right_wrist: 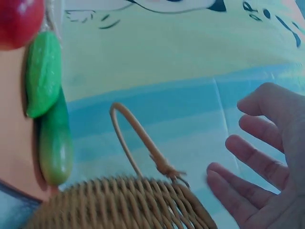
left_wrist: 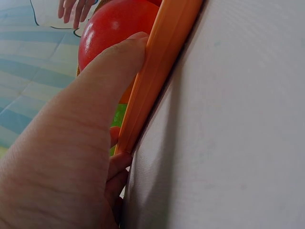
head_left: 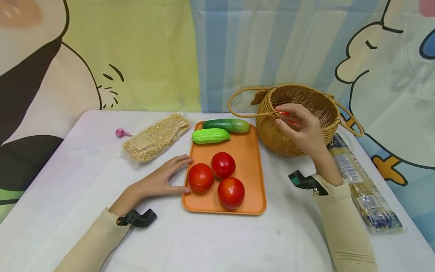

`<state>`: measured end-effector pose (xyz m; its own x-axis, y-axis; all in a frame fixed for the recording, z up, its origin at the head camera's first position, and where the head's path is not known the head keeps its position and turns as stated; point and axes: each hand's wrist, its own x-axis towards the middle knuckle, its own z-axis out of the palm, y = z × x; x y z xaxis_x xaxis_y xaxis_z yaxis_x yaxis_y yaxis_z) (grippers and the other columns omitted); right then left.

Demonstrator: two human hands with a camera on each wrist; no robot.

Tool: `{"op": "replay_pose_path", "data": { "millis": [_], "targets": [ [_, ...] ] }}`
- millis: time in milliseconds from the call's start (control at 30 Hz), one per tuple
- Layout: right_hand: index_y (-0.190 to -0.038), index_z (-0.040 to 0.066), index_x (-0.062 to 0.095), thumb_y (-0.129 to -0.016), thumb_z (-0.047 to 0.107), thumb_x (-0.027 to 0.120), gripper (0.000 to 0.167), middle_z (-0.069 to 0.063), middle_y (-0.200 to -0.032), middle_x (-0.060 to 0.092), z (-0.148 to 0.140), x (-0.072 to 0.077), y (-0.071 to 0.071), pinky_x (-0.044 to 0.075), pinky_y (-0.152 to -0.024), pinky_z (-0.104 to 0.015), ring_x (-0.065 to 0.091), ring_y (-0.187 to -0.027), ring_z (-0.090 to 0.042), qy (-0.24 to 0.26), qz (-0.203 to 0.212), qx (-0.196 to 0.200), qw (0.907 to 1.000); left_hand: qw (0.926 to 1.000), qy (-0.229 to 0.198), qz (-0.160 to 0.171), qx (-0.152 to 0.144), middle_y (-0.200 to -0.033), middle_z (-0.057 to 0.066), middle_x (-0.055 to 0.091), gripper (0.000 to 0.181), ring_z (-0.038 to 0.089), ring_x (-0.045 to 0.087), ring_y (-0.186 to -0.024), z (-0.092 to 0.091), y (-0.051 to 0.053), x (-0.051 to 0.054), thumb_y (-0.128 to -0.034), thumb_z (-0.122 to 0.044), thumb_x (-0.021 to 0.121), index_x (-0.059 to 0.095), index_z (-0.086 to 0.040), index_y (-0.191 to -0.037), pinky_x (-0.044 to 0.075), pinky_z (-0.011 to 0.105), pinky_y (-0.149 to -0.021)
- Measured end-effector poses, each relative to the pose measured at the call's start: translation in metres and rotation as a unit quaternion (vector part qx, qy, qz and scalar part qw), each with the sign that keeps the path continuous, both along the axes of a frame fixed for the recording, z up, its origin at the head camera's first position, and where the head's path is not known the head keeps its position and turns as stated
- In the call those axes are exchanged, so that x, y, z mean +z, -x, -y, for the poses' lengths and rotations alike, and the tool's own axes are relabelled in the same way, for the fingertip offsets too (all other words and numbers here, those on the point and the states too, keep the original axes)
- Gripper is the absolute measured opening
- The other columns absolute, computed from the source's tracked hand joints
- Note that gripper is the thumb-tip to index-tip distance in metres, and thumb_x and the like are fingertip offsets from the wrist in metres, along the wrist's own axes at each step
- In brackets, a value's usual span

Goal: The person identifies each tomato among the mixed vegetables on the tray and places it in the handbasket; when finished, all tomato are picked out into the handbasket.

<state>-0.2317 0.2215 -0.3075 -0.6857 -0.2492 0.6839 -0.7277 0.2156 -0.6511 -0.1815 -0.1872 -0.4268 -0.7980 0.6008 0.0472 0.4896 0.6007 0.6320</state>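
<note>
My left hand [head_left: 159, 179] rests at the left edge of an orange tray [head_left: 251, 177], thumb and fingers spread along its rim. In the left wrist view the thumb touches the tray's side beside a tomato [left_wrist: 116, 31]. Three red tomatoes [head_left: 223, 165] sit on the tray. At its far end lie a dark green cucumber [head_left: 234, 125] and a light green, bumpy vegetable [head_left: 210, 136]. My right hand [head_left: 307, 132] is above a wicker basket [head_left: 278, 139], fingers loosely bent with nothing between them. Something red [head_left: 293, 122] shows inside the basket, partly hidden by the hand.
Left of the tray lies a clear bag of yellow kernels [head_left: 158, 138], with a pink-wrapped lollipop [head_left: 121, 133] beside it. A long clear package with blue ends [head_left: 367, 196] lies right of the basket. A printed cloth [head_left: 231, 49] hangs behind the table.
</note>
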Motion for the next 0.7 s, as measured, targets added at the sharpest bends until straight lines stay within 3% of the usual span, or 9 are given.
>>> {"op": "replay_pose_path", "data": {
  "millis": [133, 333, 533, 700],
  "targets": [
    [-0.113, -0.014, 0.063, -0.082, -0.021, 0.062, 0.032, -0.012, -0.115, 0.064, 0.009, -0.002, -0.004, 0.049, -0.096, -0.027, 0.058, -0.112, -0.012, -0.042, -0.015, 0.007, 0.9990, 1.0000, -0.001, 0.001, 0.001, -0.158, 0.005, 0.027, 0.090, 0.029, 0.023, -0.146, -0.001, 0.001, 0.001, -0.0776, -0.054, 0.076, 0.036, -0.022, -0.151, 0.023, 0.059, -0.114],
    [-0.113, -0.010, 0.065, -0.082, -0.019, 0.064, 0.032, -0.023, -0.118, 0.061, 0.020, -0.006, -0.009, 0.051, -0.094, -0.030, 0.058, -0.114, -0.015, -0.075, -0.018, 0.038, 0.9963, 1.0000, 0.003, 0.001, 0.000, -0.159, 0.004, 0.025, 0.090, 0.029, 0.022, -0.146, -0.001, 0.000, 0.000, -0.0781, -0.055, 0.075, 0.035, -0.023, -0.152, 0.023, 0.059, -0.114],
    [-0.113, -0.005, 0.066, -0.083, -0.014, 0.066, 0.031, -0.017, -0.117, 0.063, 0.031, -0.018, -0.008, 0.053, -0.091, -0.030, 0.057, -0.113, -0.014, -0.100, -0.001, 0.046, 0.9939, 1.0000, 0.001, 0.002, 0.002, -0.159, 0.005, 0.025, 0.090, 0.029, 0.022, -0.146, 0.000, -0.001, 0.003, -0.0777, -0.054, 0.076, 0.035, -0.022, -0.152, 0.023, 0.059, -0.114],
    [-0.113, -0.004, 0.065, -0.084, -0.013, 0.066, 0.030, -0.017, -0.118, 0.062, 0.040, -0.027, -0.009, 0.055, -0.087, -0.030, 0.058, -0.109, -0.026, -0.116, 0.028, 0.071, 0.9903, 1.0000, -0.001, 0.004, 0.001, -0.159, 0.005, 0.025, 0.090, 0.030, 0.021, -0.146, -0.001, -0.001, 0.003, -0.0783, -0.054, 0.076, 0.035, -0.021, -0.152, 0.023, 0.060, -0.114]
  ]
}}
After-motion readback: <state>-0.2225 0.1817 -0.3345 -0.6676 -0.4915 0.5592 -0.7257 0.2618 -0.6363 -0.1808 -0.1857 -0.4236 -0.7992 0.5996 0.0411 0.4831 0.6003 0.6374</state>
